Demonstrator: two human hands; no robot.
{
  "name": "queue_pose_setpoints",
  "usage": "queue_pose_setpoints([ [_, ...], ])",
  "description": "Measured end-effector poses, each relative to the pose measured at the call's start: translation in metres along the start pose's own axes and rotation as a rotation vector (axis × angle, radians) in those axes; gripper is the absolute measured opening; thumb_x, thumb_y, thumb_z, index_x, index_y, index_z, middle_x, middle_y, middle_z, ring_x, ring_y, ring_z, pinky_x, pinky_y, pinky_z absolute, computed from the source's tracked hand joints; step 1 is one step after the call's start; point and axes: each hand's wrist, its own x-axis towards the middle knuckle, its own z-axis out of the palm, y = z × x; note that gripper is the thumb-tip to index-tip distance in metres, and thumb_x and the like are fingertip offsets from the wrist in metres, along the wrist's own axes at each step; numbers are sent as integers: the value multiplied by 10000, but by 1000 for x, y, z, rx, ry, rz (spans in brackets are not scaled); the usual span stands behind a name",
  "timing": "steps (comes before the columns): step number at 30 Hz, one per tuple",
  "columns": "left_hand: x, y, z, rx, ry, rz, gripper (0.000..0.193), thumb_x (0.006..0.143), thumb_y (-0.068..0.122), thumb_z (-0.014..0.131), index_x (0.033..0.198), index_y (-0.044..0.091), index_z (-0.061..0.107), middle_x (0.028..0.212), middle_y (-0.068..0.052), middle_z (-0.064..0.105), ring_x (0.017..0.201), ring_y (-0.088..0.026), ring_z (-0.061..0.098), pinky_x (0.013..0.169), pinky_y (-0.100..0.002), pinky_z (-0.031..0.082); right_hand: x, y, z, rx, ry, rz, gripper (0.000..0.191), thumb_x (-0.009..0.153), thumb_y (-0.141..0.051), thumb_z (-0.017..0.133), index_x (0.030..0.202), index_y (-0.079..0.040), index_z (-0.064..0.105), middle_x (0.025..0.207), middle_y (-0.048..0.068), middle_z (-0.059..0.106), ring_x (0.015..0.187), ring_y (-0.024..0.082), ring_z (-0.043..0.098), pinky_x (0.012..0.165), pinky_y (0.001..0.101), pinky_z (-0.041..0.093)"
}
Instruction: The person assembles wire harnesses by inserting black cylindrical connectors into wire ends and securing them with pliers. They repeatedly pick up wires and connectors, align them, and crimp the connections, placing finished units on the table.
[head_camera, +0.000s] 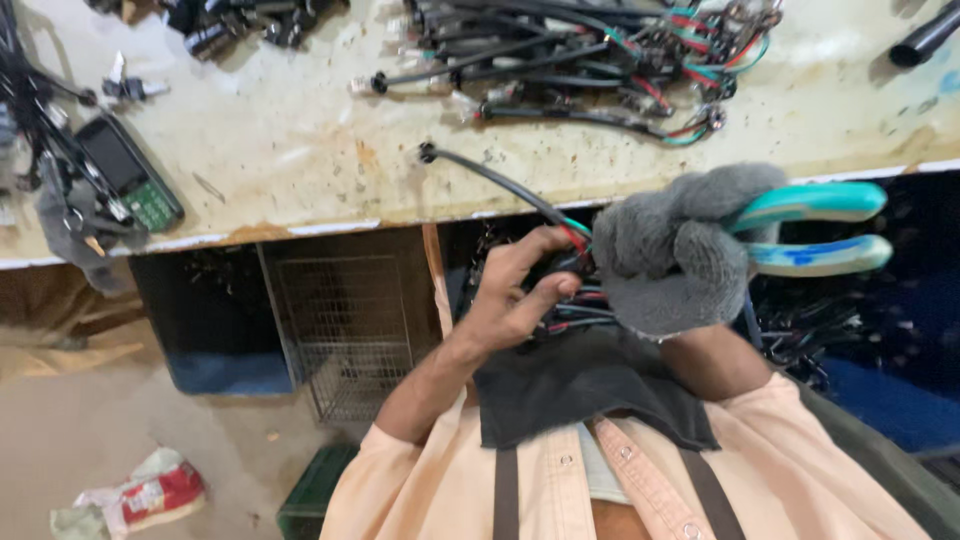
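My left hand (515, 290) is bare and pinches a black sheathed cable (490, 175) with red and green wires showing at its end, just below the bench edge. My right hand (670, 250) wears a grey knitted glove and grips pliers with teal handles (810, 225); the handles stick out to the right and the jaws are hidden behind the glove, close to the wire ends. The cable runs up and left onto the worn bench top (300, 140).
A pile of black cables with red and green wires (600, 60) lies at the back of the bench. A small handset with a keypad (130, 170) sits at the left. Under the bench are a wire mesh crate (345, 330) and a bin of cables (820, 340).
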Motion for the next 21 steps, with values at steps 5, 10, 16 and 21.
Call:
queue_pose_setpoints([
  [5, -6, -5, 6, -136, -43, 28, 361, 1017, 230, 707, 1290, 8, 629, 1241, -119, 728, 1045, -214, 751, 942, -296, 571, 2, -2, -5, 46, 105, -32, 217, 1056, -254, 657, 973, -113, 514, 748, 11, 411, 606, 135, 366, 562, 291, 341],
  [10, 2, 8, 13, -345, 80, -49, 400, 1025, 236, 700, 1339, 7, 605, 1196, -143, 707, 1014, -210, 676, 910, -288, 529, -22, 0, 5, 158, 110, 3, 154, 1078, -139, 690, 1065, -56, 561, 864, 69, 488, 702, 166, 446, 610, 301, 390],
  [16, 3, 11, -3, 565, -175, -73, 650, 963, 196, 653, 1567, 99, 433, 1158, -206, 710, 992, -351, 738, 784, -412, 591, 37, -9, -13, -502, 108, -189, 134, 1103, -1, 729, 1175, 13, 616, 1003, 138, 579, 817, 202, 542, 668, 313, 449],
  [21, 35, 11, -77, 956, -329, -39, 99, 910, 162, 624, 976, 143, 696, 815, -96, 728, 775, -346, 717, 640, -485, 540, 119, -30, -43, -2039, -436, -662, 260, 865, -22, 801, 1064, -5, 635, 985, 154, 632, 834, 247, 625, 658, 368, 515],
])
